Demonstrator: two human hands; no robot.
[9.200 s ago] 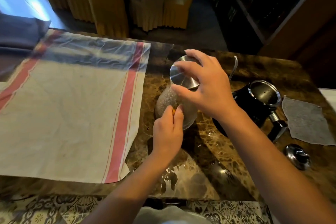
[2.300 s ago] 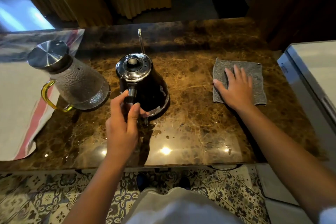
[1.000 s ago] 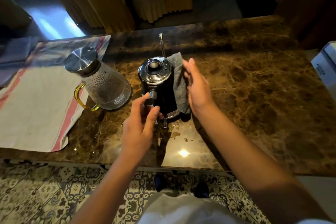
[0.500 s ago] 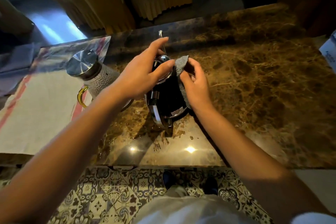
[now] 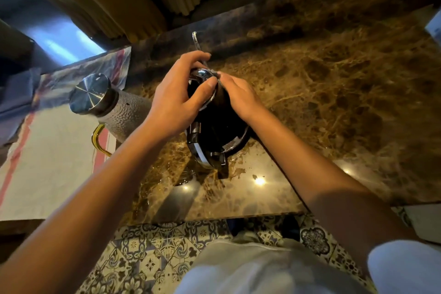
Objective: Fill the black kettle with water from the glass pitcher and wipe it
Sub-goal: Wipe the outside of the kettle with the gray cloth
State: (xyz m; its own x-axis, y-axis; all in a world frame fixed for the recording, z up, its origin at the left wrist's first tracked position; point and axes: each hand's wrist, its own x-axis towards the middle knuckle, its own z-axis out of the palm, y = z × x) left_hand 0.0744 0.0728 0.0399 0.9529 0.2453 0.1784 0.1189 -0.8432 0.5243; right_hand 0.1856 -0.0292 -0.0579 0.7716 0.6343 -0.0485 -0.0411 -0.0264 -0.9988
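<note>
Two hands are working at the top of the black gooseneck kettle (image 5: 214, 124), which is standing upright on the brown marble table (image 5: 334, 93), near its middle. The left hand (image 5: 176, 98) is reaching in from the left, with its fingers curled over the kettle's steel lid (image 5: 200, 74) and its thumb lying against the upper right side of the body. The right hand (image 5: 241, 95) is coming in from the right and is pinching a grey cloth (image 5: 216, 75) against the lid's edge; only a small corner of the cloth is showing between the two hands, so how the rest of it is lying cannot be told. The fingertips of both hands are nearly meeting over the lid. The kettle's thin spout (image 5: 197, 46) is rising behind the left hand's fingers, pointing away from the person. The kettle's handle (image 5: 198, 136) is facing the person.

The glass pitcher (image 5: 121, 114) is standing just left of the kettle, partly hidden by the left forearm. Its round steel lid (image 5: 89, 93) is sitting in place, and its yellow handle (image 5: 97, 141) is pointing toward the person. The pitcher is resting at the right edge of a white towel with red stripes (image 5: 47, 162), which is lying flat across the left part of the table.
</note>
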